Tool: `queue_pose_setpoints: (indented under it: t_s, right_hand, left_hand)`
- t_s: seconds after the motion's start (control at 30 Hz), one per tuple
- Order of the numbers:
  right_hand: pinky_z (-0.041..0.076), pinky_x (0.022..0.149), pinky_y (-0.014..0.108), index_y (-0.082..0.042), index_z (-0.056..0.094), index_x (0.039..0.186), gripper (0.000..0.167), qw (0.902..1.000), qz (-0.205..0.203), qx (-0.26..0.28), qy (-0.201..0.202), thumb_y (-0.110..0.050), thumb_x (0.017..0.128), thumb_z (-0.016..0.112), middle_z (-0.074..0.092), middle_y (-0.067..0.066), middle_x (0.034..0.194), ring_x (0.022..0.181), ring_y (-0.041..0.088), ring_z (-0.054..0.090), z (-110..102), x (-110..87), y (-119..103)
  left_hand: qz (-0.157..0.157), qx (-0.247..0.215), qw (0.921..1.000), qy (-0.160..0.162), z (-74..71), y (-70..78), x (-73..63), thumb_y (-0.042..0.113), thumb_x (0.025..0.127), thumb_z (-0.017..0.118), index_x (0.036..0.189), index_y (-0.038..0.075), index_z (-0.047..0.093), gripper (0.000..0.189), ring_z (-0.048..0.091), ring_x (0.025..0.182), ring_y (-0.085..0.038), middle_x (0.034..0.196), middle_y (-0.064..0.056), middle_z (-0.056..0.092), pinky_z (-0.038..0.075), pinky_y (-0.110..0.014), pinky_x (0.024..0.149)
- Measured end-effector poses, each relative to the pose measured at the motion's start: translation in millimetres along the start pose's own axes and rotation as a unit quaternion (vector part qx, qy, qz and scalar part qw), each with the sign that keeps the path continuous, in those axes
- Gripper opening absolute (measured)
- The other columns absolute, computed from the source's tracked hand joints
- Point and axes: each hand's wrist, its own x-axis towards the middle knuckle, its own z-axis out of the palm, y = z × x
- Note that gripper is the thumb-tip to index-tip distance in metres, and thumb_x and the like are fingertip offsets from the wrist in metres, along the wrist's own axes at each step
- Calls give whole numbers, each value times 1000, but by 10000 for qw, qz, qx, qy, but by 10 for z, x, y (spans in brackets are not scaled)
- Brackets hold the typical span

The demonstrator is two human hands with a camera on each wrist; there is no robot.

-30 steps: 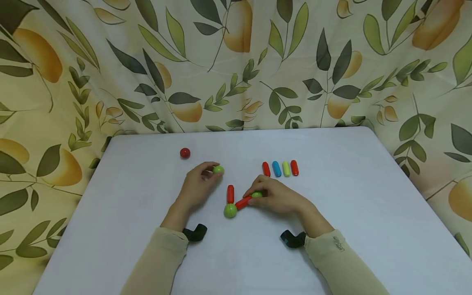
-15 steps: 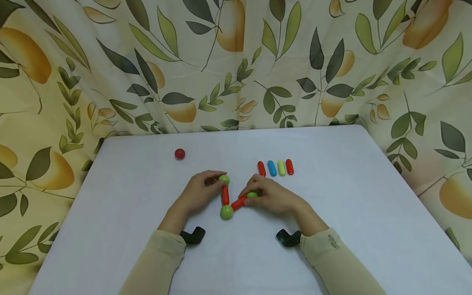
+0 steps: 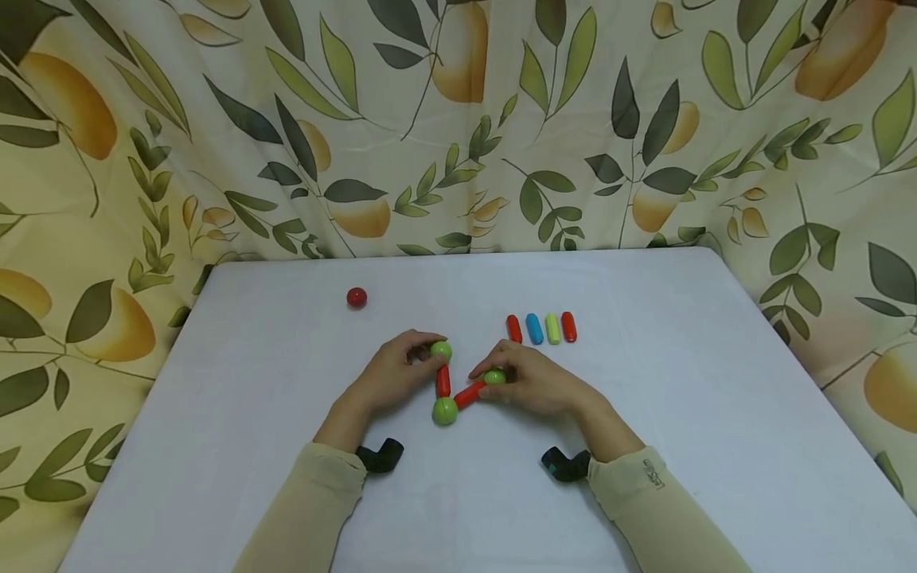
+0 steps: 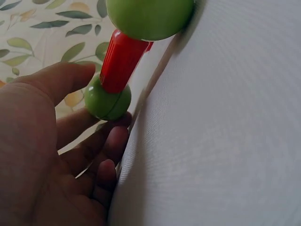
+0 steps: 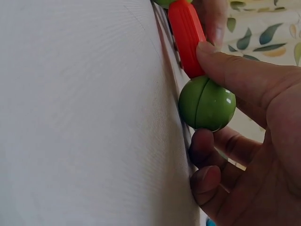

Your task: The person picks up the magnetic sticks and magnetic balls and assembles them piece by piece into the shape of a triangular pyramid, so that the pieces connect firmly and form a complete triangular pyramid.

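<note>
Two red rods form a V that opens away from the person, joined at a green ball (image 3: 445,411) near the table's middle. At the far tip of the left rod (image 3: 443,382) sits a second green ball (image 4: 108,100), gripped between thumb and fingers of my left hand (image 3: 390,370). My right hand (image 3: 540,382) grips a third green ball (image 5: 207,103) on the right rod (image 3: 469,394). In the right wrist view its thumb (image 5: 235,70) presses the rod near that ball, while curled fingers touch the ball's other side. The fingers partly cover both outer balls in the head view.
Behind the right hand, a row of short rods lies on the white table (image 3: 645,318): red (image 3: 513,328), blue (image 3: 534,329), yellow-green (image 3: 552,328) and red (image 3: 569,326). A red ball (image 3: 357,298) is at the back left. A patterned curtain (image 3: 458,127) hangs behind.
The left hand has brought its green ball down and toward the person onto the free end of the left red rod. The right hand has kept its hold in place.
</note>
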Motion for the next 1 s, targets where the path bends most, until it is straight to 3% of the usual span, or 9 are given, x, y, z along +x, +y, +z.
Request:
queue_pose_setpoints:
  t_s: [0.23,0.4,0.67,0.83,1.0]
  right_hand:
    - [48,83,30,-29,74,111,19,10000,39,21,-9,-35,93,78,63,-6,108,101,17,55,-15,-16,1]
    - [48,78,30,-28,73,108,17,10000,37,-25,38,-35,93,78,62,-2,103,96,18,56,-22,-7,-9]
    - [50,74,30,-29,71,117,28,9998,119,-161,93,-39,92,79,63,-4,98,87,17,58,-37,3,-17]
    - [51,75,35,-29,71,114,23,9971,483,-7,582,-40,95,75,65,-3,97,88,20,59,-131,-19,-22]
    - [47,70,35,-25,71,113,19,9834,903,38,1571,-37,98,72,63,3,96,84,23,56,-278,-41,10]
  left_hand:
    - [13,238,9995,-221,19,23,0,36,91,79,144,29,61,57,55,109,-17,112,5,62,47,-39,96]
    - [65,369,9990,-228,28,40,9,37,90,80,146,27,59,61,55,110,-17,116,5,62,49,-39,97]
    - [-88,428,9987,-248,19,42,-5,36,88,83,150,29,54,69,54,113,-17,126,8,62,49,-39,97]
    - [-121,351,9989,-300,13,31,7,36,91,80,151,32,52,67,53,114,-17,132,9,61,48,-38,97]
    - [-23,314,9990,-328,4,26,12,36,95,76,154,31,50,65,54,113,-17,131,7,62,46,-39,98]
